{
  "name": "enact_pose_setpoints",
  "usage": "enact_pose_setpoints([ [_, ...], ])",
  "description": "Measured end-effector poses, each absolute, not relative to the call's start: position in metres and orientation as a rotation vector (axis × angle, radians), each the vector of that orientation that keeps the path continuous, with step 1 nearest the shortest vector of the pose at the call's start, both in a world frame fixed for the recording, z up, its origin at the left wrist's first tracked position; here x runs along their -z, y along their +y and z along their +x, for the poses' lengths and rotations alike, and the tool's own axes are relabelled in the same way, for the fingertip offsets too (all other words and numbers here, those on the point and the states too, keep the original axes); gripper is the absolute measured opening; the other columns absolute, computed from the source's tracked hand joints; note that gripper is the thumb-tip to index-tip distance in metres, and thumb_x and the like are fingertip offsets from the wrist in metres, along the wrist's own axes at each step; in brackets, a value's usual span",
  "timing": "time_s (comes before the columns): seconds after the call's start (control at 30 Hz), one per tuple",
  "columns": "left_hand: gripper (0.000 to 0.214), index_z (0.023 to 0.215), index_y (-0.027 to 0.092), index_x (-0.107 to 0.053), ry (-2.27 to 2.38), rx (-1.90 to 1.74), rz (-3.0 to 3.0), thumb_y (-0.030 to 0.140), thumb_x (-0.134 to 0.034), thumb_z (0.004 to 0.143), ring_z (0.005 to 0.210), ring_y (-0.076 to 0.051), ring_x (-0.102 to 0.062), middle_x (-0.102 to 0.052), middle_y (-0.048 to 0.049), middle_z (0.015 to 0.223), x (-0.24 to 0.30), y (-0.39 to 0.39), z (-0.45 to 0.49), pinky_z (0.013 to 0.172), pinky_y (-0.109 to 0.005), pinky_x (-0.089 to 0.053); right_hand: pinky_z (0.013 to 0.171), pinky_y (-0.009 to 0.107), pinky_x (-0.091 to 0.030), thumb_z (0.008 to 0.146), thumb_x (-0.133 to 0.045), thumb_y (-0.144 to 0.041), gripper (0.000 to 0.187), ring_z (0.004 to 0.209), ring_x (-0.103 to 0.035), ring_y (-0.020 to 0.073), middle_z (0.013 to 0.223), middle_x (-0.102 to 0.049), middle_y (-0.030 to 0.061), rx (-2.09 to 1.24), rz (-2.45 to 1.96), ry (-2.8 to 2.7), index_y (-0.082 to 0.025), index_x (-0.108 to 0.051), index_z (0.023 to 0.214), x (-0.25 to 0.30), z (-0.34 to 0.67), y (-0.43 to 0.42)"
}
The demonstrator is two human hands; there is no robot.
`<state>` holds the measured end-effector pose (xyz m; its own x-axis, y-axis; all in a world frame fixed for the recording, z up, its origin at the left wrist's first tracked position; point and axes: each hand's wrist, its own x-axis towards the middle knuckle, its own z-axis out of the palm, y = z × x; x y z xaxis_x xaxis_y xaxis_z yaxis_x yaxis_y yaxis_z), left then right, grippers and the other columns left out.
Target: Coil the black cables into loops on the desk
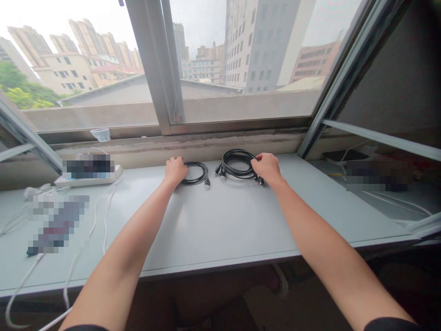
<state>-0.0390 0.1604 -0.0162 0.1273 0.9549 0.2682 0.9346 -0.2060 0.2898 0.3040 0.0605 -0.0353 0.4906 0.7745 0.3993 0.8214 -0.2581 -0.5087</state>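
Observation:
Near the window side of the desk lies a small coil of black cable (206, 172), with a plug (207, 182) at its right end. The fingers of my left hand (176, 169) are closed on the left side of this coil. To the right is a thicker bundle of coiled black cables (237, 174), with several plugs sticking out at its left and right. My right hand (268, 166) pinches the bundle's right side between thumb and fingers. A narrow gap separates the two coils. Part of each coil is hidden behind my fingers.
Both coils rest on a pale desk (220, 225) under a window. A white power strip (93, 180), white cords (107, 216) and blurred items occupy the left side. A clear plastic cup (100, 134) stands on the sill. Metal frame bars (379, 138) rise at the right.

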Motion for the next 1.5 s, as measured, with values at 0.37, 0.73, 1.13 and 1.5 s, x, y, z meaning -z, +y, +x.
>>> enact_pose_setpoints([
  [0.37,0.022,0.11,0.022,-0.072,1.208,-1.332,2.338,0.022,-0.055,0.095,0.117,-0.026,-0.065,-0.073,-0.0089,0.118,-0.007,0.086,-0.038,0.102,-0.042,-0.052,0.046,0.025,-0.044,0.082,-0.064,-0.03,0.02,0.047,-0.048,0.013,0.061,-0.051,-0.0058,-0.689,-1.206,-0.83,-0.025,-0.05,0.095,0.007,0.275,0.048],
  [0.73,0.056,0.134,0.019,-0.055,1.027,-1.02,1.85,0.049,-0.074,0.09,0.099,-0.022,-0.073,-0.066,-0.0153,0.134,0.002,0.018,-0.017,0.081,-0.034,-0.058,0.046,0.02,-0.039,0.077,-0.065,-0.024,0.01,0.056,-0.036,0.0102,0.068,-0.038,-0.0027,-1.316,-0.606,-0.888,-0.019,-0.057,0.081,-0.035,0.215,-0.004],
  [1.13,0.049,0.106,0.017,-0.061,0.895,-1.055,1.18,0.037,-0.092,0.073,0.09,-0.017,-0.073,-0.071,-0.0051,0.097,0.002,0.028,-0.017,0.085,-0.033,-0.054,0.045,0.02,-0.041,0.071,-0.09,-0.031,0.031,0.069,-0.051,0.0107,0.09,-0.062,0.0015,-1.334,-0.723,-1.007,-0.019,-0.071,0.091,-0.013,0.183,-0.007],
  [1.5,0.06,0.123,0.019,-0.059,0.775,-0.812,1.434,0.027,-0.087,0.071,0.087,-0.016,-0.067,-0.067,-0.0014,0.093,-0.009,0.028,-0.033,0.086,-0.035,-0.051,0.064,0.032,-0.061,0.067,-0.093,-0.055,0.051,0.084,-0.077,0.0267,0.064,-0.069,0.0029,-1.059,-0.968,-1.016,-0.018,-0.075,0.097,-0.001,0.184,0.007],
])
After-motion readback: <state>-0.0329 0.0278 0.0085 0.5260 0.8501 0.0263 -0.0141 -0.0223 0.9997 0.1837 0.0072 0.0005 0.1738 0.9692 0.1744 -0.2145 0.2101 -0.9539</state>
